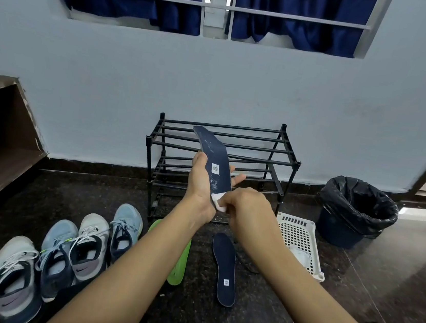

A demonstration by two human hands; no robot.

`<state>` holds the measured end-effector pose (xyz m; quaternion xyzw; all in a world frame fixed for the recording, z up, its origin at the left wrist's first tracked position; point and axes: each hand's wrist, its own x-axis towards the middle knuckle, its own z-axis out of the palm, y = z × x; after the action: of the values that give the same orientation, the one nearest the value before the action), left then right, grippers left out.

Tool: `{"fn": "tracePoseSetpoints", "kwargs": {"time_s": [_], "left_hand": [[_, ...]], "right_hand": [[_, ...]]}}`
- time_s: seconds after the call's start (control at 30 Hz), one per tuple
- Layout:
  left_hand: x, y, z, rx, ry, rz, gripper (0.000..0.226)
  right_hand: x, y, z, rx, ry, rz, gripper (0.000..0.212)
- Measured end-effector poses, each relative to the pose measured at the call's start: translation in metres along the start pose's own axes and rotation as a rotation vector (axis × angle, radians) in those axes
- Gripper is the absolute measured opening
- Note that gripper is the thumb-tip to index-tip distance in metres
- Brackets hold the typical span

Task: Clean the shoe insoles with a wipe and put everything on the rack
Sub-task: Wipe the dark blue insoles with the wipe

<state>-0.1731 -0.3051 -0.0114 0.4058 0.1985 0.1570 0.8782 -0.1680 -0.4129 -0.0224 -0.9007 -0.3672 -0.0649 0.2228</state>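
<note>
Shoes (88, 248) number four, insoles (224, 267) three — left hand (200, 182) grips navy insole (217, 162), right hand (249, 207) pinches wipe (219, 202).

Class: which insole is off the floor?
The held navy insole, in the left hand; the green insole and second navy insole lie on the floor.

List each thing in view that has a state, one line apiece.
left hand: grips held insole
right hand: pinches wipe against insole's lower end
held insole: raised, bent, speckled white
wipe: bunched
navy insole on floor: lying flat
green insole: on floor, partly hidden by arm
shoes: four, on floor
rack: upright by wall
bin: open, black bag lining
basket: on floor
</note>
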Motion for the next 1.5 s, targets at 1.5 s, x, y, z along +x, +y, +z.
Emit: {"fn": "tracePoseSetpoints", "kwargs": {"time_s": [1.5], "left_hand": [[-0.002,-0.008,0.002,0.047,-0.018,-0.029,0.056]], "right_hand": [[-0.007,-0.011,-0.008,0.568,0.106,0.193,0.017]]}}
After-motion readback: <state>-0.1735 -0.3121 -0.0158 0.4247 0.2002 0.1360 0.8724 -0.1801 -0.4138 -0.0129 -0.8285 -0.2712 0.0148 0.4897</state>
